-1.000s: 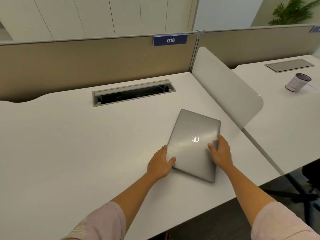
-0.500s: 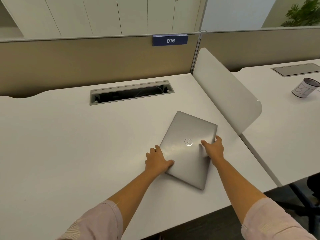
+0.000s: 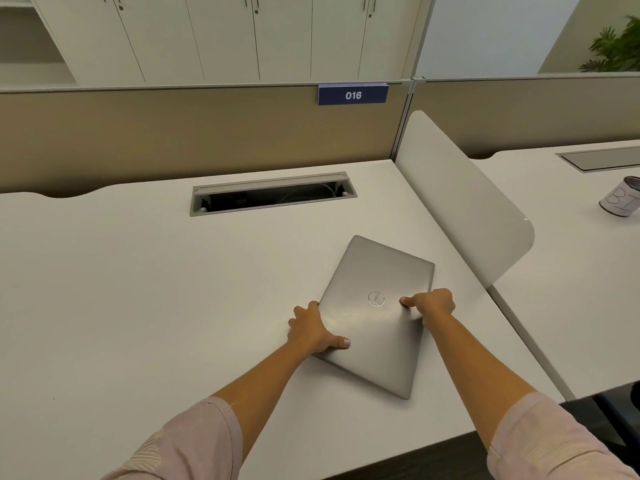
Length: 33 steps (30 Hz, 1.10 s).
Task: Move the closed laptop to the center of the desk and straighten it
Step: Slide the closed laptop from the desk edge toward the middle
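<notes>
Bare desk (image 3: 121,306) lies open at frame left; the white divider (image 3: 460,202) blocks the right, the cable tray (image 3: 273,197) lies behind.

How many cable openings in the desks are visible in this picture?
2. One open cable tray is in the near desk, behind the laptop. One closed cable cover is on the neighbouring desk, partly cut off.

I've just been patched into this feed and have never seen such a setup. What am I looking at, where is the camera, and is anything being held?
There is no machine: a person wears one wide-angle camera on the head, looking down at two bare hands. A closed grey laptop lies askew on the white desk, right of the middle. The left hand grips its left edge, the right hand its right edge. Behind it is an open cable tray; a mug stands on the neighbouring desk.
</notes>
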Each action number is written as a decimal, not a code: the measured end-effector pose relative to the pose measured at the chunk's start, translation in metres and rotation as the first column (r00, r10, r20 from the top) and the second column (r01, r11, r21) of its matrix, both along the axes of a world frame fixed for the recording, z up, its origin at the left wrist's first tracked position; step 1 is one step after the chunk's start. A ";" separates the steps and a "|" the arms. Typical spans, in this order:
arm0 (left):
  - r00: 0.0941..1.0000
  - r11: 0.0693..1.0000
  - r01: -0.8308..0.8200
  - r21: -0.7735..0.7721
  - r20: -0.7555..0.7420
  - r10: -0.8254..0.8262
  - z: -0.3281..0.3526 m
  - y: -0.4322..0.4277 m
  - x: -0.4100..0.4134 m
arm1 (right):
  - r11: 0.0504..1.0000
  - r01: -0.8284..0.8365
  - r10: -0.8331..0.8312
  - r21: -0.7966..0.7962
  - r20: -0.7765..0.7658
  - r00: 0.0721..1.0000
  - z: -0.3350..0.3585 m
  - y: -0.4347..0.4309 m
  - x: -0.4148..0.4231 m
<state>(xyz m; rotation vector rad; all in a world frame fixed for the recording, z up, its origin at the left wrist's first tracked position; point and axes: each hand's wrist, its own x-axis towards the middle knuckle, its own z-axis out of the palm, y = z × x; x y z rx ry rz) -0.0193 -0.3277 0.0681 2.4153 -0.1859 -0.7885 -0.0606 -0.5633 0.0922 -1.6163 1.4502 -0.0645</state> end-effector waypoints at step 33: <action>0.985 0.985 -0.171 0.027 -0.001 0.171 0.018 0.261 0.084 | 0.962 -0.146 0.089 0.231 0.238 0.967 0.000 0.235 0.093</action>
